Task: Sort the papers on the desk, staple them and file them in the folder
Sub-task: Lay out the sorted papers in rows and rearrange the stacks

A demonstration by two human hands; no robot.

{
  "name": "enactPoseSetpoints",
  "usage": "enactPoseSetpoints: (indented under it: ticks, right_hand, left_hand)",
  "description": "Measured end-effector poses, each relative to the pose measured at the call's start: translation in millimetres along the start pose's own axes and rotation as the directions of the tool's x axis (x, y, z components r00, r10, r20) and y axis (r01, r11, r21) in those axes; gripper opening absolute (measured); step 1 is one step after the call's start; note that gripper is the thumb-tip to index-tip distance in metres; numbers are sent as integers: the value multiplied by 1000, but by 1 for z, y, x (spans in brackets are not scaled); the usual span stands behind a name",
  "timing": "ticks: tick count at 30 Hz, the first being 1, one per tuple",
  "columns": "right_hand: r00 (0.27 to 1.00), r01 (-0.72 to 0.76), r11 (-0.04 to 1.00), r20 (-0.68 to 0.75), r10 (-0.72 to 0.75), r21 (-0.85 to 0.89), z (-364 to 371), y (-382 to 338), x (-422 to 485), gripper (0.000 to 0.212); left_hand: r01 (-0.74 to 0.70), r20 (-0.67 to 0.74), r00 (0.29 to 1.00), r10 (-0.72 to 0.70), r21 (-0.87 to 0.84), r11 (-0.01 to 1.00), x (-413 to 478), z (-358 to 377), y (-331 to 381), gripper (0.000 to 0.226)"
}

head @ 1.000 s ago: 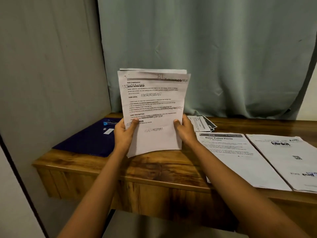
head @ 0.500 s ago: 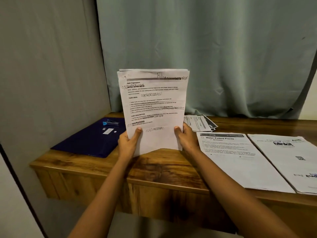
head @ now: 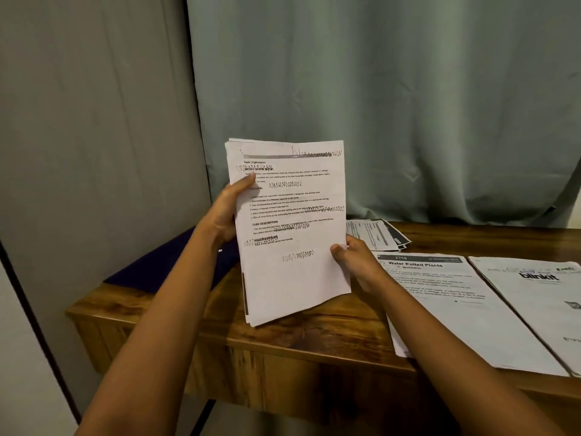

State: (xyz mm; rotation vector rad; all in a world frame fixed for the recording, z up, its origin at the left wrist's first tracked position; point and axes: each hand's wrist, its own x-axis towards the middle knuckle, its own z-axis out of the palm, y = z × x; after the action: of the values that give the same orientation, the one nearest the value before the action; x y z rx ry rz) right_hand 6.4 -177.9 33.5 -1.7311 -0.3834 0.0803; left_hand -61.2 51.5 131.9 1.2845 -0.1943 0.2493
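Stack of papers (head: 292,228): held upright, slightly tilted, over the front half of the desk (head: 314,338). Its bottom corner is low; I cannot tell whether it touches the wood.

Left hand (head: 228,212) grips the upper left edge, thumb across the print. Right hand (head: 353,261) pinches the right edge lower down, thumb in front. Both grasp the same stack.

Step in hand, as I read it: squaring the sheets before stapling. Edges are not flush. Back sheets peek out at the top left, and a dark strip shows along the lower left. To do it well, ease both grips and tap the bottom edge on the desk, then the long edge. Pinch one corner firmly so nothing slips before the staple goes in.

Just right of the stack lies the "Water Potted Plants" sheet (head: 456,306), flat, with the blinkit sheet (head: 534,297) beside it. A small pile of slips (head: 379,236) sits at the back, near the curtain (head: 393,105). All unsorted, by the look.

Hidden or unclear:
- The dark blue folder (head: 169,265) on the left of the desk is mostly behind the left forearm and the stack.
- No stapler shows anywhere.
- The fingers are out of sight behind the stack.
- The sheet count cannot be read.
- The blinkit sheet is cut off by the frame edge.
- Scribbles cover lines of the top page.
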Motion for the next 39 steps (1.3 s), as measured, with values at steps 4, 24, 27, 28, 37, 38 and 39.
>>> enactPoseSetpoints:
  ticks: [4,24,27,28,37,38,39]
  right_hand:
    - [1000,21,999,0,-21,29,-5,-1,3,31]
    - [849,444,887,-255,-462,-129,12,-44,11,60]
    - [777,473,843,-329,-537,-257,16,-59,20,73]
    - [727,453,811,-373,-576,-370,16,-62,25,77]
    - [326,577,165,41,-944,-800,30,-129,46,49]
    - [307,573,119,78,-948,-811,31,-133,48,44]
    - [301,566,99,94,-949,-818,29,-136,50,37]
  left_hand:
    - [-170,124,974,190,-151,974,11,11,14,34]
    - [-389,118,897,426,-247,888,12,23,14,30]
    - [-399,71,903,425,-232,887,9,25,15,6]
    - [-405,63,903,426,-210,890,8,25,16,4]
    - [-488,103,869,485,12,873,11,32,29,19]
    - [-491,107,867,487,17,871,11,33,30,21]
    - [-493,108,866,489,19,870,10,33,31,21]
